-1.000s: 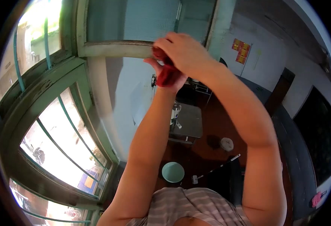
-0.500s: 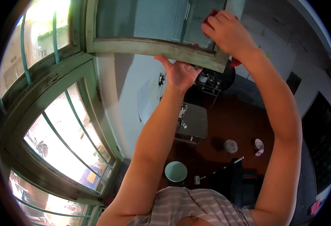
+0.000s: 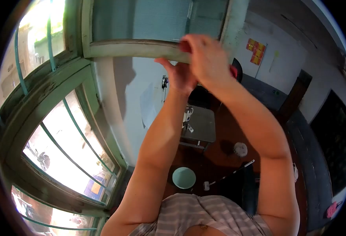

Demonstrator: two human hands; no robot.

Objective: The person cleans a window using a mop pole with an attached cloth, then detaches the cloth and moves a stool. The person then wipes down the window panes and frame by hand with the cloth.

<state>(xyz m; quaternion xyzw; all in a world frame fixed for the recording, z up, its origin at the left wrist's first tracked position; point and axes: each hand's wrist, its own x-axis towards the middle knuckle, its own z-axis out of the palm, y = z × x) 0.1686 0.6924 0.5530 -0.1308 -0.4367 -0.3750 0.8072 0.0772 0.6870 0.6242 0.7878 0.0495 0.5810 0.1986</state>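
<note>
A pale green wooden window sash (image 3: pixel 135 49) with a glass pane (image 3: pixel 161 19) hangs at the top of the view. My left hand (image 3: pixel 180 77) is at its lower rail from below, thumb stretched to the left; the other fingers are hidden behind the rail and my right hand. In front of the rail, my right hand (image 3: pixel 209 59) is closed on a dark red cloth (image 3: pixel 186 46), pressed near the bottom of the pane. Only a small part of the cloth shows between the fingers. More red (image 3: pixel 233 71) appears just right of the wrist.
A barred window (image 3: pixel 68 141) fills the left side. Below are a grey table (image 3: pixel 202 124) with small items, a light green basin (image 3: pixel 184 178), a long-handled tool (image 3: pixel 230 176) and a whitish round thing (image 3: pixel 240 149) on the red-brown floor. Red-yellow papers (image 3: pixel 256 51) hang on the wall.
My right hand has moved left and down with the cloth, from the sash's right side to its lower rail beside my left hand. The view has shifted slightly.
</note>
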